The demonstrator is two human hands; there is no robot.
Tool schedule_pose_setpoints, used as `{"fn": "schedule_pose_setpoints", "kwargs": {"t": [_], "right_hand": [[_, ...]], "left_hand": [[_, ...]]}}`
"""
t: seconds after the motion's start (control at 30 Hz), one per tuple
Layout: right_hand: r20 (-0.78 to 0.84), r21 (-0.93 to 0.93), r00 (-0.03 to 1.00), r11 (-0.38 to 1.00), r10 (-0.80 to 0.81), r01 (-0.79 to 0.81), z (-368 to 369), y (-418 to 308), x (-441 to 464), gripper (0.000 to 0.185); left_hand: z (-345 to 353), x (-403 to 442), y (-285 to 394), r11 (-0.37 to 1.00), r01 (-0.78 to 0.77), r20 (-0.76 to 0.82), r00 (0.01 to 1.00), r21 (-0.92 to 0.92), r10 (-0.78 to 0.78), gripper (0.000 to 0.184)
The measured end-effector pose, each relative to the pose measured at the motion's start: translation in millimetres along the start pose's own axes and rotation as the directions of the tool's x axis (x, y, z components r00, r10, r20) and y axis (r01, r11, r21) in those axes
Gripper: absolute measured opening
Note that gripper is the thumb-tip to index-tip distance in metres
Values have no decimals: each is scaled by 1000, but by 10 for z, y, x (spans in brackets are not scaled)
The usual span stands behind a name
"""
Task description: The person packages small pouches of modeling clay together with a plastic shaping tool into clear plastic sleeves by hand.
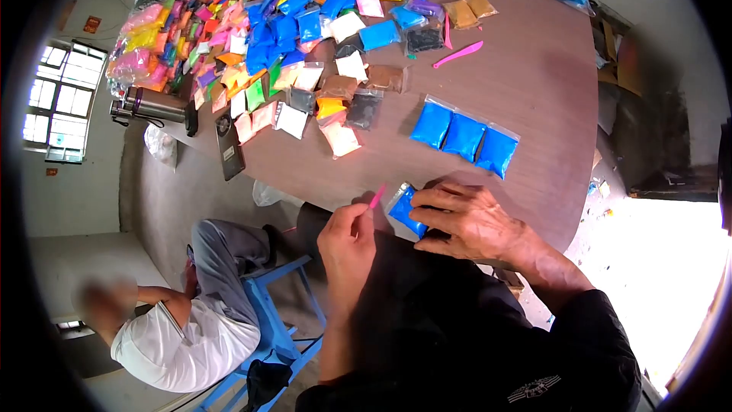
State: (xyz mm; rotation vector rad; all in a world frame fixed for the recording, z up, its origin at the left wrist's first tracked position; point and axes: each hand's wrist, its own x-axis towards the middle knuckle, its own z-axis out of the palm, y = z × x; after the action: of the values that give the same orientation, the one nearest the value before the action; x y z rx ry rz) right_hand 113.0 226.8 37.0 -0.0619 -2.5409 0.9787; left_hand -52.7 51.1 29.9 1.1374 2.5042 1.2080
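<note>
My left hand [347, 248] is closed around a small pink plastic tool [377, 196], whose tip sticks up past the fingers. At the table's near edge my right hand [469, 221] lies over a small clear bag of blue clay [406, 212], fingers curled on its right side. The bag's zip end points up and left, and part of it is hidden under the fingers. Beyond that hand, three blue clay bags [463, 136] lie side by side in a row. A pink plastic knife [458, 54] rests farther back on the table.
A big heap of colourful clay bags [282, 30] covers the table's far left. A steel thermos [160, 109] and a dark phone [228, 146] lie at the left edge. Another person [191, 336] sits on a blue stool [278, 320] to the left.
</note>
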Motion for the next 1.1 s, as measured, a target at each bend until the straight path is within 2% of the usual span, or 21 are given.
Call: {"fn": "schedule_pose_setpoints", "kwargs": {"t": [0.1,0.17,0.2,0.23,0.33,0.47,0.57,0.63,0.67,0.7,0.77,0.9,0.97,1.03,1.1], "right_hand": [[-15,-13,1000,1000,-10,10,-1,-6,-2,40],[-19,-18,1000,1000,-18,18,8,-1,1,39],[-24,-25,999,999,-31,30,6,3,8,38],[-20,-29,999,999,-34,34,4,8,5,38],[27,-37,1000,999,-7,8,-2,0,2,42],[-32,-13,1000,1000,2,-2,32,-14,24,35],[-70,-12,998,1000,8,-8,32,-18,9,34],[-72,-3,997,1000,-7,6,37,-18,22,33],[-67,-18,998,1000,7,-8,44,-12,12,32],[-61,-28,998,999,18,-20,57,-14,12,31],[-71,-16,997,1000,-16,15,63,-38,42,29],[-94,-42,995,999,24,-28,90,-69,94,25],[-85,-19,996,1000,-7,5,101,-73,103,26],[-94,-58,995,997,38,-43,108,-85,113,28],[-100,-51,995,998,25,-31,121,-109,125,30]], "left_hand": [[-16,1,169,994,28,13,1000,-101,-27,8],[96,-48,280,992,-75,59,995,-104,81,8],[176,-48,255,988,-147,53,987,-41,149,12],[215,-15,215,988,-146,47,988,-44,148,12],[240,144,171,976,-176,84,983,128,166,7],[205,211,153,973,-177,84,983,148,166,6],[209,200,67,974,-142,0,990,177,144,6],[140,153,110,996,-87,4,996,3,87,6],[100,81,138,999,-11,78,997,-34,13,6],[95,6,203,996,-13,76,997,-91,20,6],[173,-132,153,988,-81,36,996,-131,86,8],[108,-77,15,995,-92,-46,995,24,93,12],[48,-15,-38,994,-103,-72,992,25,105,11],[41,-50,-62,996,-74,-59,996,-43,71,7],[44,-148,22,980,-8,36,999,-199,15,6]]}}
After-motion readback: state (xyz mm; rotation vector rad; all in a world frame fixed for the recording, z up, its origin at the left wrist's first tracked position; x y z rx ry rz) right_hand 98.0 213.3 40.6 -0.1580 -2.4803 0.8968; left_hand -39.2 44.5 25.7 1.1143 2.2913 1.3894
